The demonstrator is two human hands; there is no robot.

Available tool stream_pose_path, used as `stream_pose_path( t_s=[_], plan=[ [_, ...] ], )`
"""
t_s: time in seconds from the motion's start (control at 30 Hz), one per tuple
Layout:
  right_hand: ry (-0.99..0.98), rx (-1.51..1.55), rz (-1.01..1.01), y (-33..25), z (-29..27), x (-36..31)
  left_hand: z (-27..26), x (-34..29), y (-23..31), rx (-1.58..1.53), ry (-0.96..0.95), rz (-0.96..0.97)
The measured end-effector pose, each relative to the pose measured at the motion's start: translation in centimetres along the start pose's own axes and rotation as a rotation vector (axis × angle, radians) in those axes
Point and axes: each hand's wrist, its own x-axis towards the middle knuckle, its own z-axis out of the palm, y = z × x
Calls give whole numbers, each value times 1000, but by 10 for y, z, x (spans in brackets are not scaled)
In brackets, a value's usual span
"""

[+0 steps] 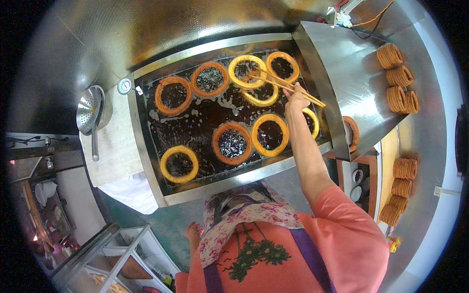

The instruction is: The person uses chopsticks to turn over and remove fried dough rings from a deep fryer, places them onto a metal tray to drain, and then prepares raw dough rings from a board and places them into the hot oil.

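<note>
My right hand (pixel 296 100) is closed around a pair of long wooden chopsticks (pixel 312 97) over a wide fryer (pixel 146 166) of dark oil. Their far ends reach a pale yellow dough ring (pixel 231 64) near the back; whether they grip it I cannot tell. Another yellow ring (pixel 264 103) lies partly under that one. Browner fried rings, such as the one at the back left (pixel 157 95), float around them. Part of a yellow ring (pixel 316 122) shows beside my right forearm. Low by the apron, my left hand (pixel 194 229) hangs away from the fryer, its small visible fingers apart, with nothing seen in them.
A dial thermometer (pixel 125 86) sits at the fryer's left rim. Left of it are a metal pot and a perforated ladle (pixel 89 110). On the right, a sloping metal tray (pixel 349 73) holds stacked brown rings (pixel 389 56); more stacks (pixel 405 168) stand nearer me.
</note>
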Motion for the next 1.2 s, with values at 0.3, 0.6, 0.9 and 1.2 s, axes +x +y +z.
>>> stream_pose_path(
  t_s=[0.3,0.6,0.9,1.2],
  plan=[
    [-457,-78,-30,-32,-31,1,-1,-3,-24,86,-71,-82],
    [-676,-500,-508,-153,-66,-55,46,-8,-33,-130,-163,-10],
    [-850,-742,-691,-102,-50,-42,54,-2,-58,-26,-45,12],
    [-742,-634,-614,-122,-27,-46,-18,100,-136,-323,-435,76]
  ],
)
